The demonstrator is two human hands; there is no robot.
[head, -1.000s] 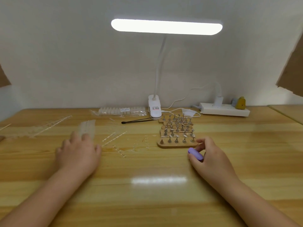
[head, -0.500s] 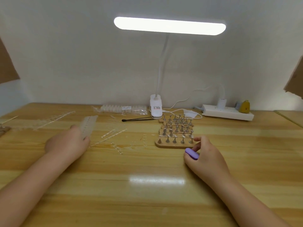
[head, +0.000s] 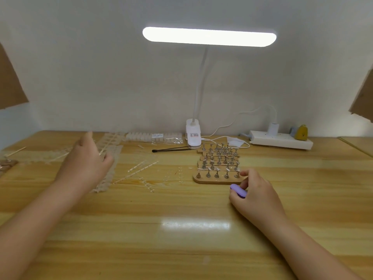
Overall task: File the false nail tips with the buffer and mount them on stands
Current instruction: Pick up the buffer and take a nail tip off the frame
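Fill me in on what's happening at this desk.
A person is preparing false nail tips. The right hand grips a purple buffer just in front of the wooden stand rack. The left hand is raised over the table, holding a clear strip of tips. More strips and loose bits lie scattered on the table. No filing is underway yet.

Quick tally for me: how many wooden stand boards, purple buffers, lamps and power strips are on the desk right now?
Wooden stand boards: 5, stacked in rows, front one clearest
Purple buffer: 1, held in the right hand
Clip lamp: 1
Power strip: 1
Total: 8
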